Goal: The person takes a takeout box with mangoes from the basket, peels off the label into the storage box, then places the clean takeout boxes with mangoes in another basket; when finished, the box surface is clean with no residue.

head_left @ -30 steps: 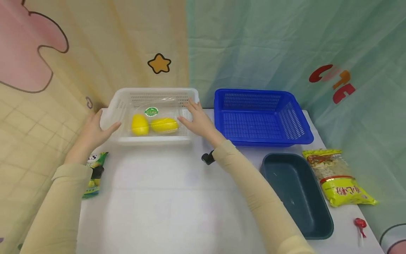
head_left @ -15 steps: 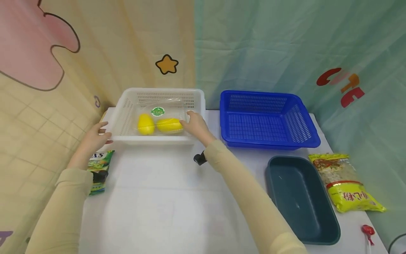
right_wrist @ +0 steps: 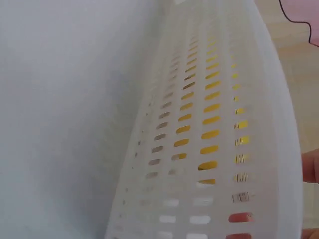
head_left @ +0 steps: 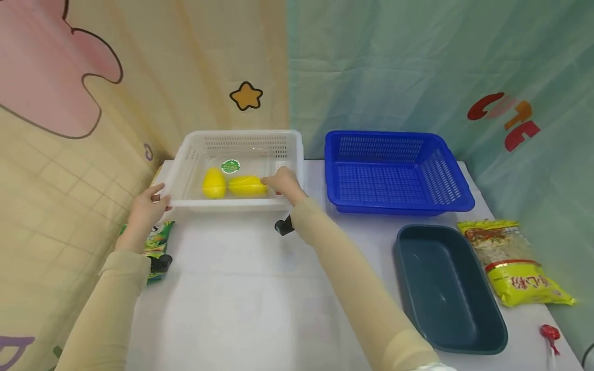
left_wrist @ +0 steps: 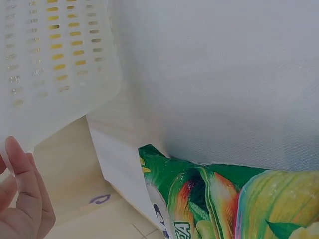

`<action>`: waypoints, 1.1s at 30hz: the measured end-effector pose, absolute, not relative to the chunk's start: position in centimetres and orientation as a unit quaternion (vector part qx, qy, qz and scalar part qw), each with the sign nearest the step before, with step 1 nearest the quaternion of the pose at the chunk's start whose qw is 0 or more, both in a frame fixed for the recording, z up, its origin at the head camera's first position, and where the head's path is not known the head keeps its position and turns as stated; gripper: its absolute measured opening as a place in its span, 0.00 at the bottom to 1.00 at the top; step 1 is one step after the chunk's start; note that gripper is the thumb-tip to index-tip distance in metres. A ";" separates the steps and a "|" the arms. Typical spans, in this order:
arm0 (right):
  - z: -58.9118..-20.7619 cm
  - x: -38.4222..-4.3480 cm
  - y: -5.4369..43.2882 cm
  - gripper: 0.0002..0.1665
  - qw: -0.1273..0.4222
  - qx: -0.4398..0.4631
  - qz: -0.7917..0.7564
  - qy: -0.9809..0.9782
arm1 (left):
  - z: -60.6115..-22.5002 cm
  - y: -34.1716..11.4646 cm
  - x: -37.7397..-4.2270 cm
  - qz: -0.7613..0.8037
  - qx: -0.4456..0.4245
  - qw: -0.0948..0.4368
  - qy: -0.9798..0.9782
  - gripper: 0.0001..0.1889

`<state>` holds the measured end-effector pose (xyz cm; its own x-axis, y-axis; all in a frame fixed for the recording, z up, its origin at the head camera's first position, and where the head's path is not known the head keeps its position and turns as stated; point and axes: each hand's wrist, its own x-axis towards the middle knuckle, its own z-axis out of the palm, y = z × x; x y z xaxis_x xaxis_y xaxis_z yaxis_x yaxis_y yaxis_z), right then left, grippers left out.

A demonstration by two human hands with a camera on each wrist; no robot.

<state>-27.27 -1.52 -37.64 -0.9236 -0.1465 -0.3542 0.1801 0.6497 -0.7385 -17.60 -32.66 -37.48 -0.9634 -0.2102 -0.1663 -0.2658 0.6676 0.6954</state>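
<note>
A white slotted plastic basket [head_left: 236, 203] stands at the back left. Inside lies a clear plastic package [head_left: 250, 159] with a round green label and two yellow fruits [head_left: 247, 185]. My left hand [head_left: 147, 208] grips the basket's left front corner; in the left wrist view its fingers [left_wrist: 22, 172] are at the rim. My right hand [head_left: 285, 183] reaches over the basket's front right corner and pinches the right end of the package, fingertips beside the right fruit. From the right wrist, the slotted wall [right_wrist: 199, 124] hides most of this hand.
A blue slotted basket [head_left: 378, 206] stands right of the white one, a dark teal tub [head_left: 452, 288] in front of it. At the right edge lie a yellow food bag [head_left: 517, 265] and a red lollipop [head_left: 549, 332]. A green snack packet [left_wrist: 209, 204] lies under the left wrist.
My right hand has come down from open over the basket's right side onto the package's right end. My left hand has closed in on the basket's left front corner.
</note>
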 end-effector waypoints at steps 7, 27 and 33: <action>-35.9 -27.0 0.0 0.23 0.171 0.011 -0.414 0.894 | -37.8 -32.7 -17.7 0.401 -0.136 0.032 0.905 0.31; -30.7 -14.1 18.2 0.40 0.248 -0.056 -0.514 0.820 | -37.9 -33.5 -18.3 0.378 -0.114 0.040 0.918 0.32; -33.8 -7.4 21.2 0.39 0.276 -0.030 -0.505 0.817 | -38.0 -33.6 -18.5 0.381 -0.111 0.051 0.917 0.33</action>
